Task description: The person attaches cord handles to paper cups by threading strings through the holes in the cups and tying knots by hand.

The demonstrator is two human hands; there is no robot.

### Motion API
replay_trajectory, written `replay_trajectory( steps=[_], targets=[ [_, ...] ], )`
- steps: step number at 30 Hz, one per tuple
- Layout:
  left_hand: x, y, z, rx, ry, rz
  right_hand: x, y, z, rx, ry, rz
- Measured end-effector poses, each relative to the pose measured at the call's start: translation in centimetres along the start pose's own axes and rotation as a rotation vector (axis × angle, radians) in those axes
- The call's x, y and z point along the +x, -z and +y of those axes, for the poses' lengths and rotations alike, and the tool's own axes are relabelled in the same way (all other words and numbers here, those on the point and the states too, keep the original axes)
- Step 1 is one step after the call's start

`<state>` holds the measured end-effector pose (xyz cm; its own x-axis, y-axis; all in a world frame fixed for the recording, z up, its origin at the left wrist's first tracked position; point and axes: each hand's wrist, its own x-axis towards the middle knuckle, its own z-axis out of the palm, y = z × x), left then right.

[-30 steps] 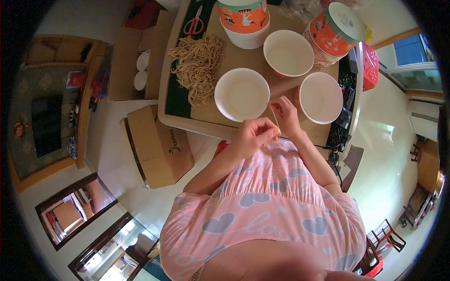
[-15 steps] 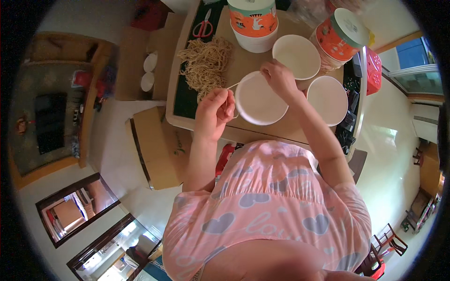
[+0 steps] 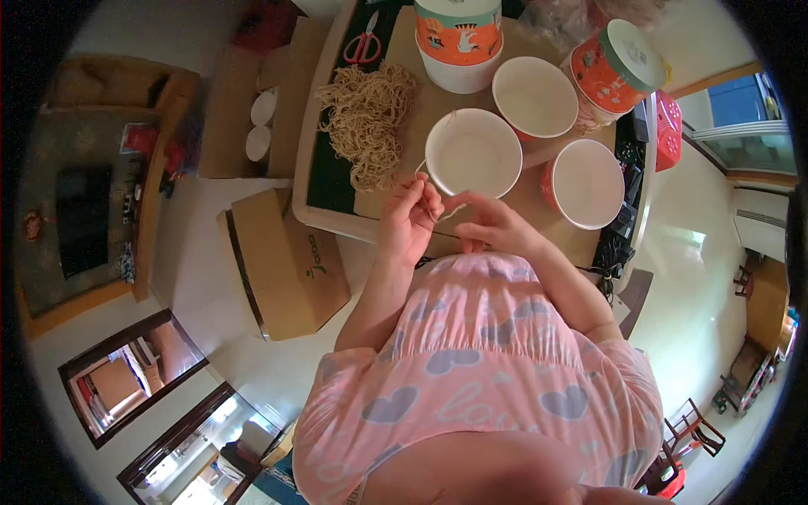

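Observation:
A white paper tub (image 3: 474, 156) stands at the table's near edge with its open mouth toward me. My left hand (image 3: 411, 212) is at its lower left, fingers pinched on a thin beige string (image 3: 449, 213). One part of the string runs up along the tub's left side; another hangs loosely toward my right hand (image 3: 498, 225). That hand is just below the tub, index finger stretched toward the string and thumb apart from it. Whether the fingertip touches the string is hard to see. A tangled heap of beige string (image 3: 367, 124) lies to the left.
Two more open tubs (image 3: 535, 98) (image 3: 587, 185) stand to the right. Stacked orange and green tubs (image 3: 459, 46) (image 3: 616, 67) are farther back. Red-handled scissors (image 3: 364, 46) lie at the far left. Cardboard boxes (image 3: 290, 261) stand left of the table; black cables (image 3: 616, 252) lie at its right edge.
My right hand has come down from the tub's far rim to its near side. My left hand has moved slightly right and down, still pinching the string. The tub's mouth shows more fully.

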<state>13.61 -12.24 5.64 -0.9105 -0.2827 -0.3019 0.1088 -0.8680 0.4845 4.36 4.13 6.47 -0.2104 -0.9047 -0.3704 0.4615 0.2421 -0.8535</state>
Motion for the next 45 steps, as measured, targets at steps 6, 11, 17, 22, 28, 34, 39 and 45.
replay_trajectory(
  steps=[6, 11, 17, 22, 28, 34, 39, 45],
  targets=[
    [-0.9, 0.7, -3.6, -0.024, 0.111, 0.046, -0.5, 0.2, 7.2, -0.013, 0.125, -0.025],
    [-1.7, 1.4, -5.2, 0.050, 0.150, 0.085, -1.8, 1.1, 7.9, 0.392, -0.083, 0.382],
    [-1.7, 1.5, -7.0, 0.098, 0.129, 0.037, -2.3, -0.2, 8.0, 0.274, -0.078, 0.158],
    [-2.2, 2.7, -7.0, 0.158, 0.171, 0.085, -2.6, 0.3, 8.6, 0.556, 0.030, 0.438],
    [-2.9, 3.7, -7.5, 0.283, 0.204, 0.233, -2.7, 2.3, 9.1, 0.944, 0.334, 0.525],
    [-3.0, 3.5, -8.1, 1.259, -0.365, 0.210, -3.6, 1.7, 7.9, 0.566, 0.214, 0.598],
    [0.0, -2.0, -6.1, 1.712, -0.559, -0.334, -5.0, 0.0, 7.8, 0.253, 0.336, 0.523],
    [3.4, 1.1, -6.3, 1.793, -0.260, -0.196, -6.0, 0.5, 6.0, 0.232, 0.317, 0.560]
  ],
)
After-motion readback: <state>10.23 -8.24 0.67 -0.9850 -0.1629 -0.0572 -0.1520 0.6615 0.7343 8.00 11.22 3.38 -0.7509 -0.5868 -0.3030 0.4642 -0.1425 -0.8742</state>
